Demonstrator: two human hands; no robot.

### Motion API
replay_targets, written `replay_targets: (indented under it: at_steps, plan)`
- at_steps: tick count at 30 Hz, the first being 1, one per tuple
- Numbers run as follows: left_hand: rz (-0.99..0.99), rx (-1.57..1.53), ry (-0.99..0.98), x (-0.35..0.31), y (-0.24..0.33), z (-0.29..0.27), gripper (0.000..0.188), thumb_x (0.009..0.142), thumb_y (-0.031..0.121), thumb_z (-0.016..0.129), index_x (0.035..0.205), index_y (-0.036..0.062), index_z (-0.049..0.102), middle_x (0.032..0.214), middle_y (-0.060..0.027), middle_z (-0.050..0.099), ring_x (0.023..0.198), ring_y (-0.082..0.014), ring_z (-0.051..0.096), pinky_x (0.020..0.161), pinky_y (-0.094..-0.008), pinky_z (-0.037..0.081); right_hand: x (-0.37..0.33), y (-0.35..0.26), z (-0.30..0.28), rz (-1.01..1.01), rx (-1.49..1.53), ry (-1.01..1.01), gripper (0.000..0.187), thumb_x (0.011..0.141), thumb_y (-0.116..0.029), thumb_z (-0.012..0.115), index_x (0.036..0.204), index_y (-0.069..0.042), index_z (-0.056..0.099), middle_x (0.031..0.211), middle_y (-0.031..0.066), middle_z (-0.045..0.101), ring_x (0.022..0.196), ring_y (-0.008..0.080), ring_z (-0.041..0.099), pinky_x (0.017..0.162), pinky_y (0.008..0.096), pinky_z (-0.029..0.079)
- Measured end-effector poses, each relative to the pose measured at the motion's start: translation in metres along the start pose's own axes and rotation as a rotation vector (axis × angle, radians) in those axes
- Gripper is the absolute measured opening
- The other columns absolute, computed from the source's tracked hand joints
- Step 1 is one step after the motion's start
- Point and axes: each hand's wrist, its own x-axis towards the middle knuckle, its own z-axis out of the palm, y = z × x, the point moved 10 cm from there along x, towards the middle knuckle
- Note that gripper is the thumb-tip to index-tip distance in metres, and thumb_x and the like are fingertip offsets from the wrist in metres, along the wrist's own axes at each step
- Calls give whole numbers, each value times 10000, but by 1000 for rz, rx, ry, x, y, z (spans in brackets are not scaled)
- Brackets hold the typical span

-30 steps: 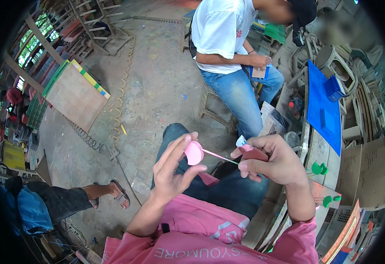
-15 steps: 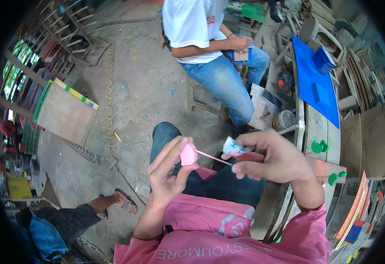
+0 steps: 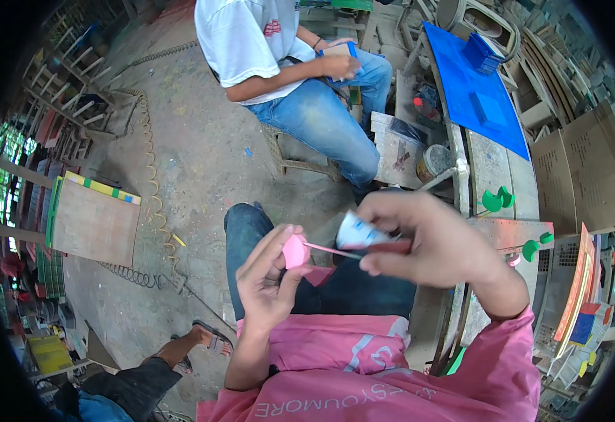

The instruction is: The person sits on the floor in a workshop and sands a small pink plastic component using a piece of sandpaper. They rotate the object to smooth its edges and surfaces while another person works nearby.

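Observation:
My left hand (image 3: 264, 285) pinches a small pink rounded piece (image 3: 295, 252) between thumb and fingers. From that piece a thin pink stick (image 3: 330, 250) runs across to my right hand (image 3: 430, 239), ending at the thumb tip. The right fingers are closed, slightly blurred, and also hold a curled white-and-blue sheet (image 3: 355, 231) with a dull red strip (image 3: 392, 247) beside it. What exactly the sheet is I cannot make out. Both hands are over my lap, the right one higher and nearer the bench.
On the right bench (image 3: 490, 158) stand green rounded pieces on sticks (image 3: 494, 200), behind them a blue sheet (image 3: 455, 77) with blue blocks. Ahead, a seated co-worker (image 3: 251, 63) handles a blue-edged panel (image 3: 340, 50). Boards (image 3: 96, 218) lean at left; a coiled hose (image 3: 154, 183) crosses the floor.
The view has turned, so the surroundings sit further left. My right hand and its white-and-blue sheet moved slightly left; my left hand keeps its hold. The co-worker's hand moved over the panel.

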Motion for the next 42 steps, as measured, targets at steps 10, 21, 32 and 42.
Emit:
replay_targets:
  at_steps: [10,21,32,42]
  plan:
    - [-27,-134,174,-9,-33,-42,588,867,160,651,1324,-81,371,1261,-220,513,1116,-289,555,996,-385,429,-98,16,-110,249,99,323,327,767,111,606,1065,-9,549,806,27,644,709,62,602,598,199,461]
    - [-221,-497,-1,-14,-64,-2,823,824,272,699,1369,-106,213,1258,-249,475,1172,-344,511,1029,-403,422,-359,100,-150,724,41,671,279,726,59,708,983,25,605,789,11,625,725,60,587,650,210,461]
    - [-221,-502,-108,-7,-54,32,765,834,232,689,1376,-74,244,1267,-239,462,1157,-309,515,1013,-415,429,-469,193,-135,998,-172,966,170,728,13,716,878,45,644,764,23,652,727,62,586,662,234,478]
    - [-308,-505,-76,-10,-52,50,738,799,182,729,1351,-45,295,1288,-246,467,1153,-310,527,1003,-397,437,-405,124,-126,800,-683,1132,178,795,-4,645,955,62,604,758,132,635,743,126,602,675,283,480]
